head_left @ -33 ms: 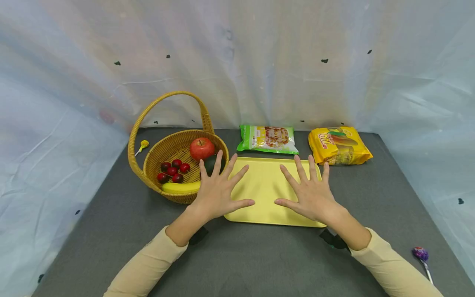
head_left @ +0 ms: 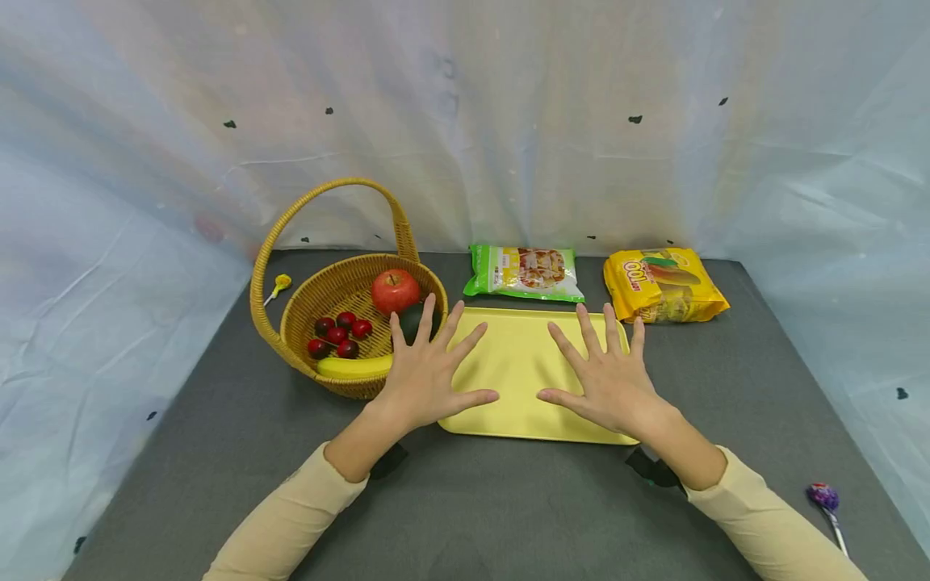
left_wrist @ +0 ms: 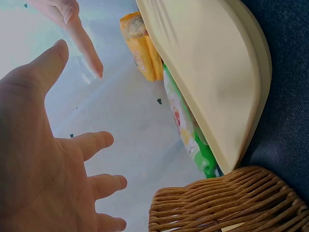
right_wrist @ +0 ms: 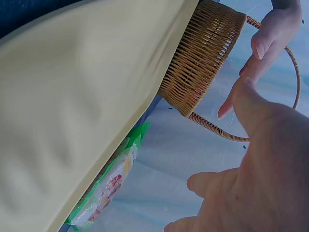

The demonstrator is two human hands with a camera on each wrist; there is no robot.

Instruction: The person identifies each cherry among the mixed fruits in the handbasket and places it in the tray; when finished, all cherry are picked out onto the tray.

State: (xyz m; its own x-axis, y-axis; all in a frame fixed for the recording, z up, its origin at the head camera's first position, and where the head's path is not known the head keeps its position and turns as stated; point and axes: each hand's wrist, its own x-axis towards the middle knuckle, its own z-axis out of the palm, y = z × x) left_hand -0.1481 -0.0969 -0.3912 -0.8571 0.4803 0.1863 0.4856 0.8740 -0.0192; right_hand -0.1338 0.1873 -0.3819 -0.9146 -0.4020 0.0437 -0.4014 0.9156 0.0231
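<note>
Both hands hover palm-down with fingers spread, holding nothing. The left hand [head_left: 425, 375] is over the left part of the yellow tray [head_left: 508, 363] and the right rim of the wicker basket [head_left: 363, 389]. Over the tray's right part is the right hand [head_left: 610, 379]. Inside the basket lie a red apple [head_left: 395, 291], several dark red cherries [head_left: 337, 335], a yellow banana [head_left: 354, 367] and a dark green item [head_left: 411, 321] partly hidden by the left fingers. The wrist views show a gap between each hand and the tray.
Behind the tray lies a green and white packet [head_left: 526, 273], with a yellow packet [head_left: 663, 284] to its right. A yellow lollipop [head_left: 282, 282] is left of the basket; a purple lollipop [head_left: 823, 496] lies near the table's right edge. Pale sheeting [head_left: 508, 129] hangs behind the grey table [head_left: 465, 500].
</note>
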